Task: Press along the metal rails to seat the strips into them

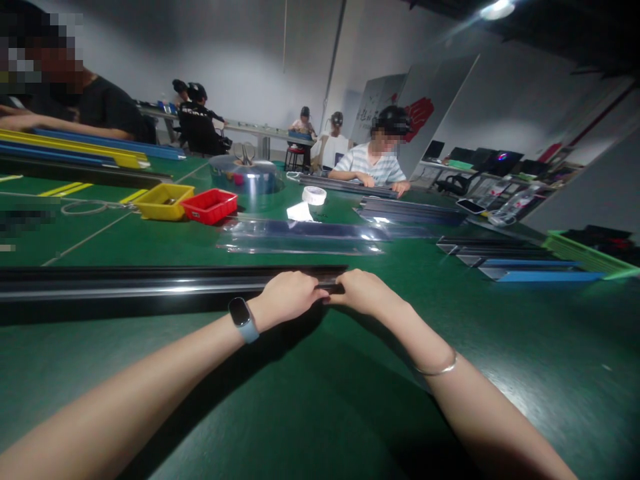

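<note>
Nearest the person, the black profile [150, 287] lies along the green table [320, 413], running from the hands toward nine o'clock. The left hand [290, 295] is clamped around it just short of its end; the right hand [367, 291] pinches the end itself, the thumbs almost meeting in front. What lies between the fingertips is hidden. To work this end well, the left hand should probably steady the profile against the table while the right presses evenly, both wrists level, so that the long piece does not twist or swing.

Beyond, clear plastic strips [305, 239] lie at twelve o'clock and other profiles [520, 260] at two, both apart from the hands. Farther off come the red bin [210, 205] and yellow bin [165, 202] around ten, the tape roll [314, 195] at twelve, and a co-worker [375, 163] at one.
</note>
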A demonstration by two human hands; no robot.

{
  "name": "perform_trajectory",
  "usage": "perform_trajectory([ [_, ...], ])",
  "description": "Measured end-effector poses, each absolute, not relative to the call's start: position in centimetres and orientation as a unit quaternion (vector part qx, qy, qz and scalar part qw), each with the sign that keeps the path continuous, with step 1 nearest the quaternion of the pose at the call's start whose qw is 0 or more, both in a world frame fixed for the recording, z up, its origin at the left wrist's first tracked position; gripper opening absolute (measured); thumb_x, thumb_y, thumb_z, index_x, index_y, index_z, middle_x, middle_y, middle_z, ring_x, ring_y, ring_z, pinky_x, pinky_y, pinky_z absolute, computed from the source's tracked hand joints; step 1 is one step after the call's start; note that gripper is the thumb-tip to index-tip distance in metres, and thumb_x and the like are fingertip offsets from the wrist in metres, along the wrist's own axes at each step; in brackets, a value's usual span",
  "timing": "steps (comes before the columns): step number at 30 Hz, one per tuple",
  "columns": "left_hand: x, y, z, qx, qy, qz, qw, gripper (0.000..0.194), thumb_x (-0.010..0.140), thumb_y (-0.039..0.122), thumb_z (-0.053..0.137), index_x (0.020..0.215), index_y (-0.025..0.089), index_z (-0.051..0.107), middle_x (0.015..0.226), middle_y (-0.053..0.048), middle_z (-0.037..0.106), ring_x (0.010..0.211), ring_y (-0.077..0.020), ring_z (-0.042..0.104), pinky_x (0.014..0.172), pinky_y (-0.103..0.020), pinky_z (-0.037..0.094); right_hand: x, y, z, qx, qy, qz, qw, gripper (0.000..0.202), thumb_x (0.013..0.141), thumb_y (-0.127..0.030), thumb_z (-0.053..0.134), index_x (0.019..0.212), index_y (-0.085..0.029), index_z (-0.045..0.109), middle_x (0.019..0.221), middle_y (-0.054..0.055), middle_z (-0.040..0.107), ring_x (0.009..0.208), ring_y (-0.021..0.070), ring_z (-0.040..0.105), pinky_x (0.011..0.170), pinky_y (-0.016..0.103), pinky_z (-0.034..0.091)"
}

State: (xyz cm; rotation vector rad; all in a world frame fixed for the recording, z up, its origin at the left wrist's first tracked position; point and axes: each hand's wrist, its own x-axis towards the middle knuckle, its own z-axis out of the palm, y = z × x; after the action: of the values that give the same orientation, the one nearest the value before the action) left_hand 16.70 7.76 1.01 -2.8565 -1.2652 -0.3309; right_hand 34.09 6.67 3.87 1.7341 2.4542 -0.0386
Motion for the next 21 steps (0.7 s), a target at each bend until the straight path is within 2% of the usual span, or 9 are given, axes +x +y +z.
perform_trajectory([
  [5,16.75,7.72,1.13,-0.909,-0.403,-0.104,-0.008,0.047,0.086,0.046,0.027,0.086,0.016,0.062,0.081,-0.009,0.065,0.073,-0.0205,0.061,0.065,-0.031,0.046,34.32,6.97,3.64,0.559,0.827,-0.007,0.064,0.058,0.072,-0.066,0.041,0.093,-0.017,0.064,0.088,0.012,0.065,0.079,0.0227,0.062,0.065,0.027,0.044],
  [15,16.64,7.59,1.33,-0.911,-0.397,-0.106,-0.024,0.044,0.086,0.045,0.028,0.091,0.016,0.061,0.085,-0.009,0.065,0.08,-0.0199,0.061,0.071,-0.031,0.044,34.17,6.58,3.75,0.553,0.831,-0.017,0.052,0.048,0.075,-0.056,0.048,0.103,-0.019,0.061,0.096,0.012,0.064,0.088,0.0229,0.06,0.072,0.027,0.043],
  [21,16.64,7.56,1.33,-0.916,-0.388,-0.105,-0.016,0.045,0.087,0.044,0.026,0.091,0.015,0.061,0.086,-0.009,0.065,0.08,-0.0203,0.06,0.071,-0.032,0.044,33.96,6.71,3.75,0.541,0.839,-0.028,0.047,0.041,0.074,-0.052,0.052,0.101,-0.022,0.062,0.097,0.009,0.065,0.089,0.0221,0.06,0.073,0.026,0.042],
])
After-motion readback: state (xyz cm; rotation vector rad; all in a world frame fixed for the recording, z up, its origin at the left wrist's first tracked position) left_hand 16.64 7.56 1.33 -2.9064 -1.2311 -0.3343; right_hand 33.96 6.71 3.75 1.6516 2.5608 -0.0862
